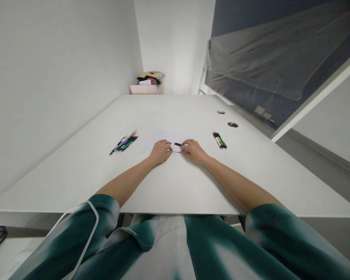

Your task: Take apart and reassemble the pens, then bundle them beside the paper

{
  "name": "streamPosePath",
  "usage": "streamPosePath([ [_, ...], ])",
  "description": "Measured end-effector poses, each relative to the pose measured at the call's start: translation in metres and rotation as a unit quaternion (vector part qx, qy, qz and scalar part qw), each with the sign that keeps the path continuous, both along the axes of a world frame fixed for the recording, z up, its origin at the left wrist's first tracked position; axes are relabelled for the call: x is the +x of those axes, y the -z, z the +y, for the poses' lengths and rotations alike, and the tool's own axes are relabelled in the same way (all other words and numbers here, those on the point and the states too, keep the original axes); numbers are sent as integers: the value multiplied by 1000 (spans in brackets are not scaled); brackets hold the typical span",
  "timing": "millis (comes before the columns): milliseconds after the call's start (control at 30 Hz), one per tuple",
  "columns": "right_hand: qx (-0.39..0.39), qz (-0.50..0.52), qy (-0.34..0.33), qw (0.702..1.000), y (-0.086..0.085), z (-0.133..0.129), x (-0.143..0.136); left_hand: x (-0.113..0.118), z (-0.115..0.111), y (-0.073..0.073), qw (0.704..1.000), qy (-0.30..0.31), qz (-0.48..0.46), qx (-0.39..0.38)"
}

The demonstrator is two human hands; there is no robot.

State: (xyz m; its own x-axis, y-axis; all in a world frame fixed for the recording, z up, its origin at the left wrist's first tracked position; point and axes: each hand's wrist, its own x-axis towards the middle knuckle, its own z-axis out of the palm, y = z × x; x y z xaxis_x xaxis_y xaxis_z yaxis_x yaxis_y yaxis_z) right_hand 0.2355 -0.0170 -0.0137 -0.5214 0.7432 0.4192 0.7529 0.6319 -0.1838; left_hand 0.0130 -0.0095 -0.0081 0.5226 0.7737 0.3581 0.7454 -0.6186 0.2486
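My left hand (161, 151) and my right hand (194, 151) rest close together at the front part of a white sheet of paper (151, 139). Both have thumb and fingers pinched. Between their fingertips runs a thin dark stick (177, 152), perhaps part of a pen, with an end in each hand. It is too small to tell its exact kind. Just beyond it, by the right fingertips, lies a short black piece (177, 144) like a pen cap or barrel; whether the right fingers touch it I cannot tell.
Several pens (124, 143) lie in a bundle to the left on the white table (169, 112). To the right is a smaller group of pens (219, 140). Two round cable holes (232, 125) sit near the right edge. A box of items (146, 89) stands beyond the far edge.
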Motion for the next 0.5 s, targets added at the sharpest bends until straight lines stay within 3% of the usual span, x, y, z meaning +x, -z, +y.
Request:
streamPosePath([
  [367, 7, -9, -7, 1000, -4, -3, -7, 3, -2, 0, 999, 20, -26, 16],
  [500, -43, -5, 5, 999, -9, -9, -12, 5, -7, -4, 997, 41, -60, 36],
])
